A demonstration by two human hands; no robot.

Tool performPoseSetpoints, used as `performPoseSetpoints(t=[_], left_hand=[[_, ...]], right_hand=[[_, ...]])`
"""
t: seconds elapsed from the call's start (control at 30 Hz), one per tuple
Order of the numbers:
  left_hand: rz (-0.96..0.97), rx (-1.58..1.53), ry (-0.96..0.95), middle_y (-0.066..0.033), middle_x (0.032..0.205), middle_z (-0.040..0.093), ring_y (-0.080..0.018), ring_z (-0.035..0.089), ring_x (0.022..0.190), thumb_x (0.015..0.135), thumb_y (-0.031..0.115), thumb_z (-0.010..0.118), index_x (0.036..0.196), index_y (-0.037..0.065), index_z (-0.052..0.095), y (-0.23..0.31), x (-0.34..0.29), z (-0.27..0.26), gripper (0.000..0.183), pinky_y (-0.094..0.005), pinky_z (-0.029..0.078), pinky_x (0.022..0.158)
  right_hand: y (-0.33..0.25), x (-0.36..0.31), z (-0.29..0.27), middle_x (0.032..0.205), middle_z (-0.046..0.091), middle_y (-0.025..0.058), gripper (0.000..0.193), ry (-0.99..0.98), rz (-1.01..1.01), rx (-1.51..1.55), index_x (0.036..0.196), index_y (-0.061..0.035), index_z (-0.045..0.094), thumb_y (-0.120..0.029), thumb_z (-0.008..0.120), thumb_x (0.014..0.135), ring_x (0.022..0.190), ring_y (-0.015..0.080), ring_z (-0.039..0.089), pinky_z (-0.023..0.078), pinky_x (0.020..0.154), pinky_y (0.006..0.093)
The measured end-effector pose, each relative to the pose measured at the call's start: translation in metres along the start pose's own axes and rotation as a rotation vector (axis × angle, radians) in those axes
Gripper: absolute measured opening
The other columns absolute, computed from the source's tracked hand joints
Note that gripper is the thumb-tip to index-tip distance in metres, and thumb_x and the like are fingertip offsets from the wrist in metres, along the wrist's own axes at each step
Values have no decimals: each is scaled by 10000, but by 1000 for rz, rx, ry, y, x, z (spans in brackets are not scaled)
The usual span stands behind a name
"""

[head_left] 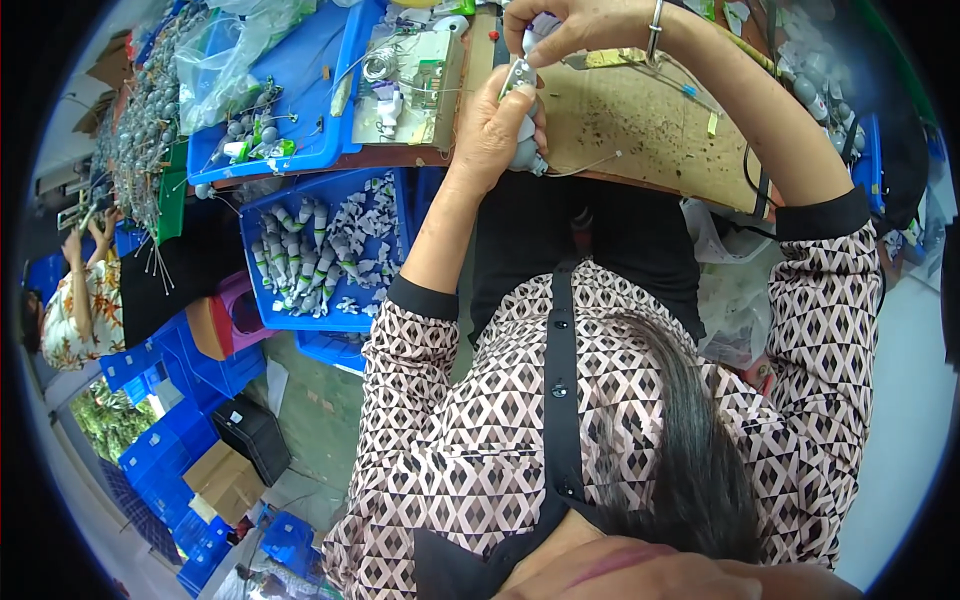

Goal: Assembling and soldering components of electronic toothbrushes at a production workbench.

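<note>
My left hand is closed around a small grey-and-white plastic device. Its rounded grey end points toward me over the table edge, and two small dark dots show on its pale upper part. At the device's far end, my right hand has thumb and fingers pinched on a white-and-purple piece. Whether that piece is joined to the device I cannot tell. Under both hands lies a brown work board strewn with dark specks. A thin pale wire runs over its near edge.
Left of the board sits a pale fixture with a green circuit board. Beyond it, a blue tray holds a plastic bag and grey balls. A lower blue bin contains several grey-and-white parts. Another person works at far left.
</note>
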State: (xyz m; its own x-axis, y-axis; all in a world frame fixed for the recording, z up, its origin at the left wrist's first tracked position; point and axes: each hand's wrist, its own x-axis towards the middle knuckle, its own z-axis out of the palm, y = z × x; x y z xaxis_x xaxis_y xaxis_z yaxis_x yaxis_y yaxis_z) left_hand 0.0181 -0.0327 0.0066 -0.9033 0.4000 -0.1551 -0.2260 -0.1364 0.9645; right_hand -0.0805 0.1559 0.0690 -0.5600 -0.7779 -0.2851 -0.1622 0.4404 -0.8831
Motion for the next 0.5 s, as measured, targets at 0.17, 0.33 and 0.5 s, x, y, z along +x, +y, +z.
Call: performPoseSetpoints(t=[0.17,0.33,0.5], left_hand=[[-29,12,22,-40,697,542,-125,555,529,959,231,478,1011,33,500,-2,-4,4,206,-272,472,493],[58,85,-1,-43,661,547,-133,557,522,956,223,471,1024,20,508,-6,-6,0,217,-278,472,493],[28,135,-7,-37,674,551,-129,564,524,935,193,461,1048,13,527,-7,-1,0,222,-278,479,500]], right_hand=[[13,9,15,763,621,29,206,278,-336,-319,915,-44,646,-143,702,743,697,160,595,478,613,312],[-5,1,29,912,607,65,347,261,-81,-497,1069,-79,512,-87,674,762,856,228,617,477,769,372],[14,4,15,851,560,30,382,156,170,-47,1114,-72,505,-161,665,778,766,112,533,472,637,298]])
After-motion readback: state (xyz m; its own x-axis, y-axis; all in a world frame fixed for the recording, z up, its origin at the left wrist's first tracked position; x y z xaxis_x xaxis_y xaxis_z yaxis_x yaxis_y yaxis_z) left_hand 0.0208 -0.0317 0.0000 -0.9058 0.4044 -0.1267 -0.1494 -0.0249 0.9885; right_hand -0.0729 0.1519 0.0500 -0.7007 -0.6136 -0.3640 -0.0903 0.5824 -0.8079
